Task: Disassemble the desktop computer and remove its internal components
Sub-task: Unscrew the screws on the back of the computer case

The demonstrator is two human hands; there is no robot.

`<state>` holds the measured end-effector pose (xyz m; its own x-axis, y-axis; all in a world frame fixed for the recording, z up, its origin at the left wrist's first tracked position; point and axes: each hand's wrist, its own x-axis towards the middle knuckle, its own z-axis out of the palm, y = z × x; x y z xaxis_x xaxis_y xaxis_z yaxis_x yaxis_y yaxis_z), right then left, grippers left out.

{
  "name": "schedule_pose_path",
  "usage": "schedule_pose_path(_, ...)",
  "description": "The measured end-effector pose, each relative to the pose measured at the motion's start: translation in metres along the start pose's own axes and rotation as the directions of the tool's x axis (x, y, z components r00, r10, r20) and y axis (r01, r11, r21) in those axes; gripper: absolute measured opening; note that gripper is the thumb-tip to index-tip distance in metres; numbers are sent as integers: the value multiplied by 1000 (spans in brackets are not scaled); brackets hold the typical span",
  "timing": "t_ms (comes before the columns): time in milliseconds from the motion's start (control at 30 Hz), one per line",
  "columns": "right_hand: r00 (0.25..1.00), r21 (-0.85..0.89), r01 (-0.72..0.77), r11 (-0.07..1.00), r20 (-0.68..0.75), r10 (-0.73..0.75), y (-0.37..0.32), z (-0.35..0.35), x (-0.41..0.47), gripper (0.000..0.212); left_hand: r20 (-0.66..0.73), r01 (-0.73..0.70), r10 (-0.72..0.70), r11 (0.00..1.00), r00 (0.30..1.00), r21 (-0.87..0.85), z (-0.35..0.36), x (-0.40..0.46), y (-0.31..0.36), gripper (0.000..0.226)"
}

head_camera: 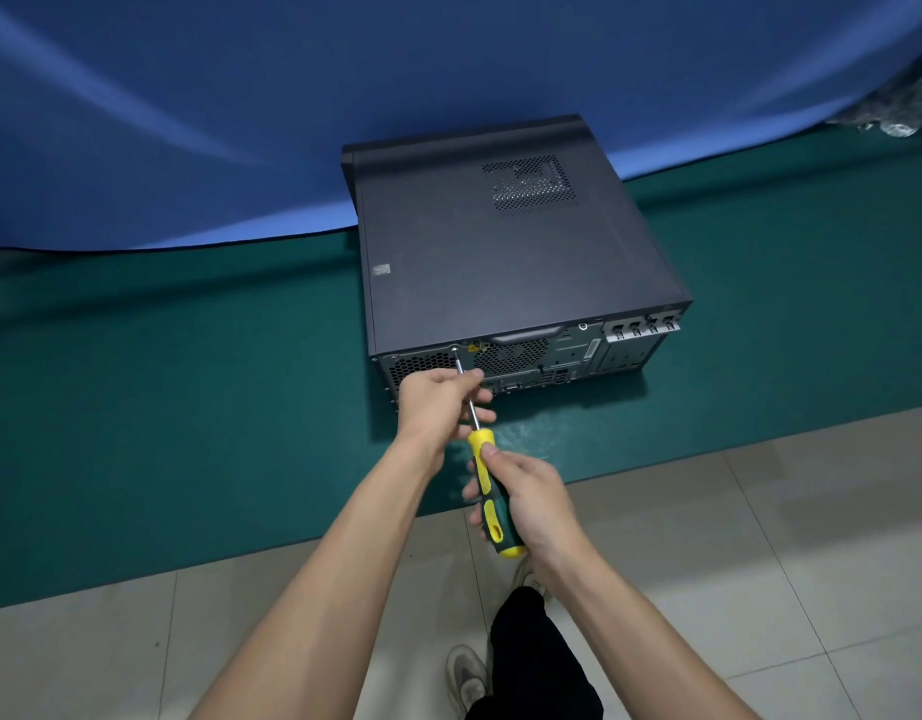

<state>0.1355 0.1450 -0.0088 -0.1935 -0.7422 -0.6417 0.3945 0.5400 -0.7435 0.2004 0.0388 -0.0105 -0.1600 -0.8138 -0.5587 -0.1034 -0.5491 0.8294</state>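
R hand grips screwdriver; L hand pinches shaft; tip at computer rear.

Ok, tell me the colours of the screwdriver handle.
Yellow and dark green screwdriver handle, clearest in the head view.

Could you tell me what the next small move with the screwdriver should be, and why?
Probably turn the screwdriver to loosen the rear-panel screw: its tip sits at that screw, the right hand grips the handle, the left hand steadies the shaft, and the case cover is still on.
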Motion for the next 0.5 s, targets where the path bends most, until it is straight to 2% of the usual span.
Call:
schedule_pose_path(100,998,-6,-27,1000,-60,27,0,2,-2,25,-34,4,-5,1000,999,-29,4,0,-1,13)
schedule_pose_path(200,987,60,-152,987,54,149,-6,1,-4,33,13,34,-32,990,999,-138,4,-1,0,14)
schedule_pose_path(267,989,47,-120,992,92,115,-9,2,-4,29,40,50,-43,980,998,-191,1,-1,-1,13)
schedule_pose_path(367,1000,-38,-10,999,-9,10,-6,5,-1,20,-18,20,-22,995,1000,-98,2,-1,-2,9)
schedule_pose_path(433,999,-35,-36,999,-17,36,-7,5,0,25,-45,19,-25,992,999,-123,6,-2,-1,14)
schedule_pose_path(500,989,23,-129,991,74,127,-11,4,-1,30,-27,38,-44,979,999,-200,9,-2,-1,15)
